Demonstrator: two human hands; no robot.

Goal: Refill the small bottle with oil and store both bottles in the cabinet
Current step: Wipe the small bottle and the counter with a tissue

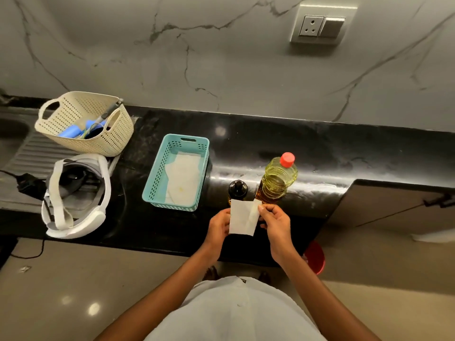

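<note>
A small dark bottle [237,189] with a black top stands on the black counter [320,153]. Right beside it stands a large clear oil bottle [278,179] with yellow oil and a red cap. Just in front of both bottles, my left hand [219,226] and my right hand [275,223] hold a white paper sheet [242,220] between them by its left and right edges. The sheet's right side is folded over, and its top covers the small bottle's base.
A teal plastic basket [197,153] lined with white paper sits left of the bottles. A cream perforated basket [73,112] with blue items and a white headset [73,195] lie at far left by the sink. A cabinet door [384,205] is at right, a red bucket [316,257] below.
</note>
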